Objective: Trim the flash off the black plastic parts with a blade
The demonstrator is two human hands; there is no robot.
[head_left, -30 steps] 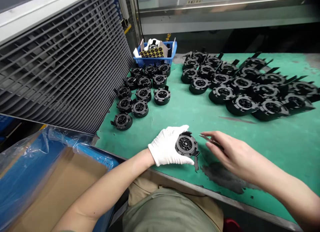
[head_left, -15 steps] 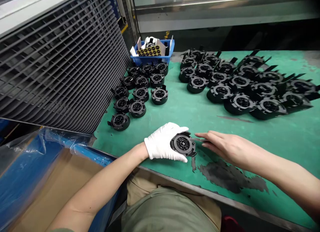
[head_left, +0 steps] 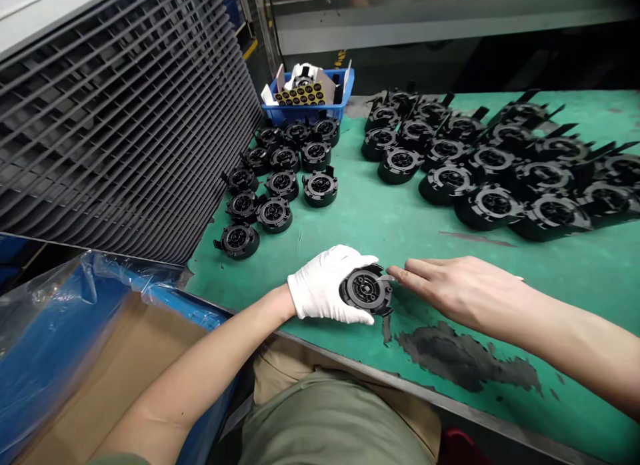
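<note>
Head view, left to right: cardboard box (head_left: 105,378) lined with blue plastic sheet, beside a dark slatted grille (head_left: 125,125). On the green bench mat (head_left: 400,251), a blue crate (head_left: 307,98) stands behind a cluster of round black plastic parts (head_left: 280,191). White-gloved left hand (head_left: 325,285) grips one round black part (head_left: 365,290) at its edge, fingers wrapped behind it, just above the mat. Bare right hand (head_left: 455,288) is open, fingers extended, tips just beside that part's rim, with no hold on it. Larger batch of tabbed black parts (head_left: 493,178) lies at far right.

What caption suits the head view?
White-gloved left hand holds a black round plastic part, bare right hand beside it, on a green workbench.
</note>
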